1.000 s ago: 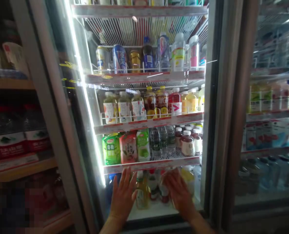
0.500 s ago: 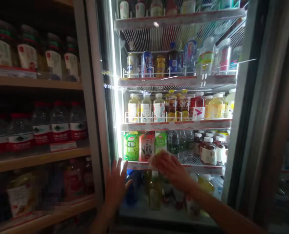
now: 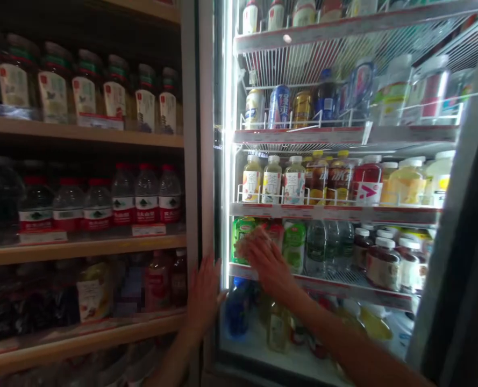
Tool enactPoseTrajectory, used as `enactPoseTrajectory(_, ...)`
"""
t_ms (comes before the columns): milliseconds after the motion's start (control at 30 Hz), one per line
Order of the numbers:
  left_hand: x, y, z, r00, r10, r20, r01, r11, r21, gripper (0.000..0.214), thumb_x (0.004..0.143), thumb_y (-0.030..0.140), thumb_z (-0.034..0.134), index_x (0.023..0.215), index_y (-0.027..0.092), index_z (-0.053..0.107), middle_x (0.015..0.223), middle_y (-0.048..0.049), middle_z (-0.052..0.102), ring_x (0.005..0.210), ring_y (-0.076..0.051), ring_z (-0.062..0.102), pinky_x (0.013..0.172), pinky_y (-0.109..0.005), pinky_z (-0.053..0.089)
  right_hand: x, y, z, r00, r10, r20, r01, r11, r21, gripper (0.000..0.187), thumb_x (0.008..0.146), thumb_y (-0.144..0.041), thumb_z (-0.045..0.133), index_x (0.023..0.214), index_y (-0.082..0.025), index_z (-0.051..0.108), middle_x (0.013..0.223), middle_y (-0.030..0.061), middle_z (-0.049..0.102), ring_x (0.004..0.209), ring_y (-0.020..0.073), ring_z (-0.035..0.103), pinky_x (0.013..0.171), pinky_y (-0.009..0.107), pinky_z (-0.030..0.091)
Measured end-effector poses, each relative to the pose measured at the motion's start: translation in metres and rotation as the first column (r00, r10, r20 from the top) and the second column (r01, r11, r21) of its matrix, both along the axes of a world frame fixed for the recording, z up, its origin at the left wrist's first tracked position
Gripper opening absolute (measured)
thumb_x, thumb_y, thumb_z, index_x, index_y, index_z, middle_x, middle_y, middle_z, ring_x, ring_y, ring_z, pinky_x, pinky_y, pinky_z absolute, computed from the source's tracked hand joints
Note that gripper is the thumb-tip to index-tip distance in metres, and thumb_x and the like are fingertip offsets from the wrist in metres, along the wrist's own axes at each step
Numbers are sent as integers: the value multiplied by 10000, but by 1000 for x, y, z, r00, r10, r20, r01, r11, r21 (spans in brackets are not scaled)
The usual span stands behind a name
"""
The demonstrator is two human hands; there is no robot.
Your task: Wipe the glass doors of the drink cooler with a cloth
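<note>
My right hand (image 3: 271, 269) presses a crumpled, pale cloth (image 3: 248, 242) to what looks like the glass front of a lit drinks fridge. The cloth covers part of a green drink carton (image 3: 239, 230) behind it. Lower down and to the left, my left hand (image 3: 205, 293) lies with spread fingers by the fridge's left frame (image 3: 211, 188); it holds nothing. Whether its palm touches the frame I cannot tell.
Wire-fronted fridge shelves carry cans (image 3: 279, 105), tea bottles (image 3: 294, 180) and brown jars (image 3: 383, 260). At left, a wooden shelf unit (image 3: 101, 247) holds red-capped water bottles (image 3: 145, 196) and taller juice bottles (image 3: 52, 86). A dark door edge (image 3: 460, 258) borders the right.
My right hand has moved the cloth leftward, from below the red carton to the green one. The view has turned left, so the fridge sits farther right. My left hand stays near the frame.
</note>
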State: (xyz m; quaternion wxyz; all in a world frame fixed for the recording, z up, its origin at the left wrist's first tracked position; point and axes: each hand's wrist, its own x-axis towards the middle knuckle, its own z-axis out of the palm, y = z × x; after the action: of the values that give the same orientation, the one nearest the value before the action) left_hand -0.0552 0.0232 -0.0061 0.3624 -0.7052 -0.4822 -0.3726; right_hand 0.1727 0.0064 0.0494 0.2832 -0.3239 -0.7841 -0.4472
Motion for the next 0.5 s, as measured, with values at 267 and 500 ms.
enactPoseTrajectory(267,-41,1,-9,999,-27,43,27,1000,7,710,842,303,500,1464,183,179,1441,-167,404,1321,-291,398,1038,-505,350,-55,18,-17,975,134,175,-134,991,-10,417,897,-199,428,1303,-149,509,1376,34,515,1329,183,369,1139,351,247)
enactPoseTrajectory(500,-42,-1,26,992,-80,94,70,992,108,697,856,391,488,1452,161,208,1445,-183,390,1328,-294,385,1058,-491,331,-72,28,43,978,157,141,-164,986,41,426,872,-146,439,1292,-140,509,1390,66,495,1376,192,304,1156,371,225)
